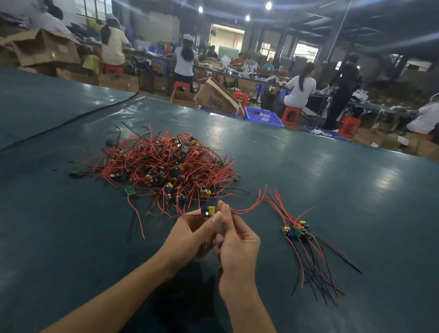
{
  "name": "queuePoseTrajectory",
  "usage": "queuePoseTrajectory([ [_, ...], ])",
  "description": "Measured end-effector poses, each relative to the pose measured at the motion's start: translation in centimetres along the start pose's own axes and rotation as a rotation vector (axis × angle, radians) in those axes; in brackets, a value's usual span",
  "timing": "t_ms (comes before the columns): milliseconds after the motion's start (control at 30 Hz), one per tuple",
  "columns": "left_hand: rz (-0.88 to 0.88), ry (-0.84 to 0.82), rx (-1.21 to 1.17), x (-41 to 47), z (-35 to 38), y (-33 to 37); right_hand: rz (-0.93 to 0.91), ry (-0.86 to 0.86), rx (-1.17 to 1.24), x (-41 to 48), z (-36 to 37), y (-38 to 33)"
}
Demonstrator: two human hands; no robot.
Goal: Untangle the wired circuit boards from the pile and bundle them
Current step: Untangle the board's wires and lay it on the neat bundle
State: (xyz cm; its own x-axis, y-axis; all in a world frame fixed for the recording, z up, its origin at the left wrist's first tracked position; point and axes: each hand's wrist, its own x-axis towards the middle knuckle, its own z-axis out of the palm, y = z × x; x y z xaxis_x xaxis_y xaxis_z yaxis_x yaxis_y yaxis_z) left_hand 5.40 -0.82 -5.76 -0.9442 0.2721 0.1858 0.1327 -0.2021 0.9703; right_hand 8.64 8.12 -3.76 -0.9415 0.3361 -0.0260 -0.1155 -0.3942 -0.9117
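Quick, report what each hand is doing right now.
Left hand: closed, pinching a circuit board.
Right hand: closed, fingers pinching that board's red wires.

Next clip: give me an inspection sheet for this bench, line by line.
Surface: dark green mat, glossy, covering the table.
Job's things: tangled pile of wired circuit boards at centre; sorted bundle lying apart to its right; held circuit board in front of the pile.
Clutter: a few small dark scraps left of the pile.
Hands: left hand pinches the held circuit board; right hand pinches its red wires with the fingers.
Cables: dark line crossing the mat at left; cable or seam, cannot tell.
Surroundings: workers on red stools, cardboard boxes, blue crates.
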Motion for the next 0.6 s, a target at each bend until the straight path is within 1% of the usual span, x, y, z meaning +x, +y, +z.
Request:
queuePoseTrajectory([
  [100,0.003,0.082,-0.112,0.4,-0.1,-0.1,-0.021,-0.038,-0.027,-0.5,0.5,0.4],
  [200,0.037,0.126,-0.125,0.8,-0.1,0.1,-0.033,-0.03,-0.033,-0.5,0.8,0.6],
  [300,0.094,0.135,-0.069,0.6,-0.2,0.5,-0.022,0.02,-0.034,-0.2,0.9,0.7],
  [500,0.058,0.126,0.082,0.4,0.0,0.8,0.039,0.116,-0.008,0.6,0.5,0.5],
  [600,0.048,0.12,0.12,0.5,0.1,0.9,0.074,0.149,0.026,1.1,0.1,0.2],
])
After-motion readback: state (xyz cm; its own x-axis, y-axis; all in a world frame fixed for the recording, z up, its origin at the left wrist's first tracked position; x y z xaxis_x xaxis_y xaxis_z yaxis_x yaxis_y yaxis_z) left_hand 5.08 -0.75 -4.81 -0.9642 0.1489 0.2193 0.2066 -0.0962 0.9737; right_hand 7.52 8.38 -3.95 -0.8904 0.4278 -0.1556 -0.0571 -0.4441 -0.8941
